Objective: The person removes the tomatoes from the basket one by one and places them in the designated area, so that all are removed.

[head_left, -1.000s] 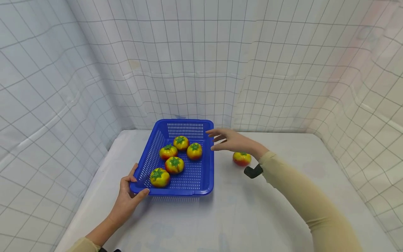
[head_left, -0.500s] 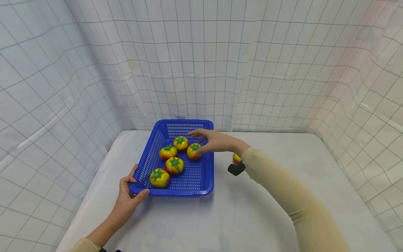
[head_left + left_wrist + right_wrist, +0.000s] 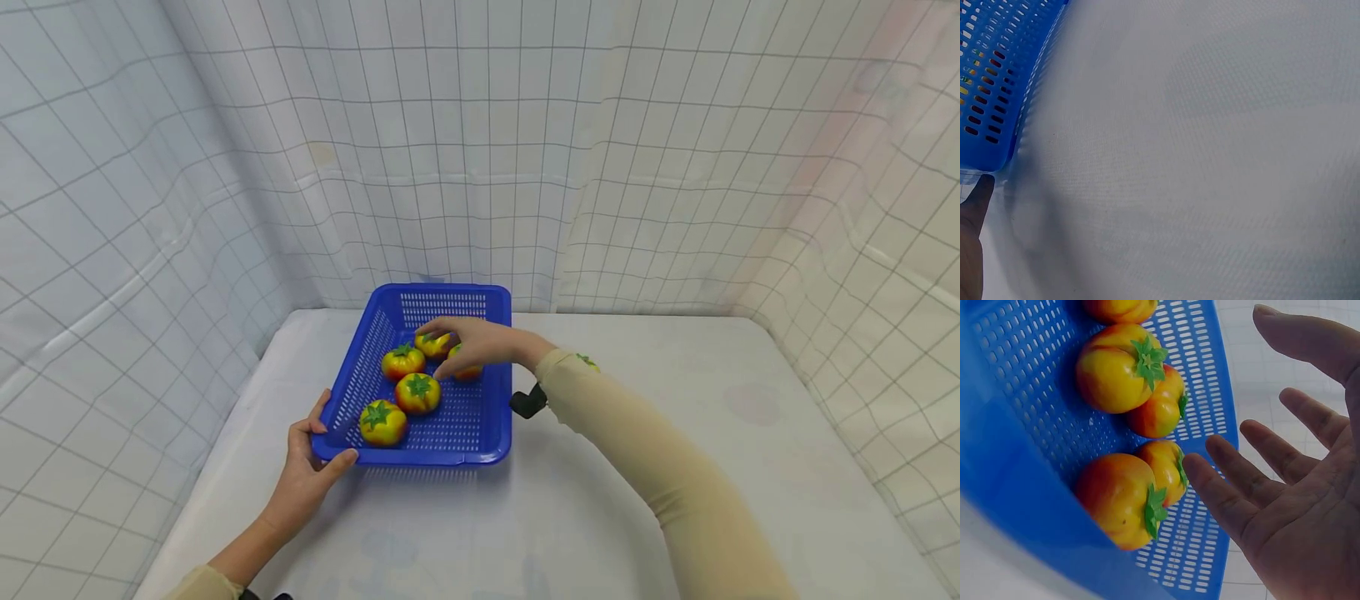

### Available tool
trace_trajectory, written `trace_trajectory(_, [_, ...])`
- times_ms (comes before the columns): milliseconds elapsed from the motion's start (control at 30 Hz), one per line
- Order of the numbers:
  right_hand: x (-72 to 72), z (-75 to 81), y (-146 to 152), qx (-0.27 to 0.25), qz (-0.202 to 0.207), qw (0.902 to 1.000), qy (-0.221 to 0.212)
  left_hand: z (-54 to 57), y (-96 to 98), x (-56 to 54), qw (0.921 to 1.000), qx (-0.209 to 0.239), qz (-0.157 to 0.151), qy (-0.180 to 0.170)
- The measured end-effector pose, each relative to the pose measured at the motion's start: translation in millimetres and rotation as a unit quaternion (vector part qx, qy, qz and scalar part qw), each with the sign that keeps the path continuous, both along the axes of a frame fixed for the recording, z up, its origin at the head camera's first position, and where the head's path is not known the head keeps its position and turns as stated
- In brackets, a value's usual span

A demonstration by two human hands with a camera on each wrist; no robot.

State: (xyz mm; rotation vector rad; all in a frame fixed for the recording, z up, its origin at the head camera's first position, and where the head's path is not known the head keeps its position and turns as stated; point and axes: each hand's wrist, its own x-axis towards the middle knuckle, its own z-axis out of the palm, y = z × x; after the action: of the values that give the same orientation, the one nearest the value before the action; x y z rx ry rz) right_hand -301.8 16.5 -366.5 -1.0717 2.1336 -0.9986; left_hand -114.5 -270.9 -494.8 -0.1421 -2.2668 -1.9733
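A blue plastic basket with slotted walls stands on the white-covered table. My left hand grips its near left corner, thumb on the front rim and fingers along the left side. Inside lie several yellow-and-red tomatoes with green star-shaped tops. Over the basket hovers my right hand, fingers spread and holding nothing; in the right wrist view its palm and the tomatoes are apart. From the head, it partly covers the two tomatoes at the back and right. Another tomato lies outside, mostly hidden behind the right sleeve.
White cloth walls with a dark grid enclose the table on the back, left and right. The table surface extends to the right of the basket. A dark wrist mount hangs under the right forearm.
My right hand has moved left from the basket's right rim to above the tomatoes, and its sleeve now covers most of the outside tomato. The left hand and basket have stayed in place.
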Motion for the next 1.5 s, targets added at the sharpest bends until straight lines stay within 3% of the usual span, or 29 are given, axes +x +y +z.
trace_trajectory(167, [-1.6,-4.6,-12.7,0.006,0.011,0.9999,-0.005,0.4,0.0,-0.7,0.9997,-0.023,0.008,-0.005])
trace_trajectory(367, [-1.9,-11.3,-23.9,0.026,0.008,0.9995,-0.017,0.9,-0.1,-0.3,0.9999,-0.015,0.005,-0.005])
trace_trajectory(633, [0.7,-24.7,-37.0,0.078,-0.017,0.9963,-0.031,0.6,-0.2,-0.4,0.9994,-0.032,0.008,-0.006])
trace_trajectory(867, [3.8,-30.4,-41.8,0.090,-0.040,0.9934,-0.058,1.8,0.3,0.1,0.9997,-0.022,0.004,-0.006])
trace_trajectory(1500, [6.1,-38.7,-49.7,0.135,-0.031,0.9901,-0.020,-0.2,0.2,1.7,0.9999,-0.015,0.004,0.000])
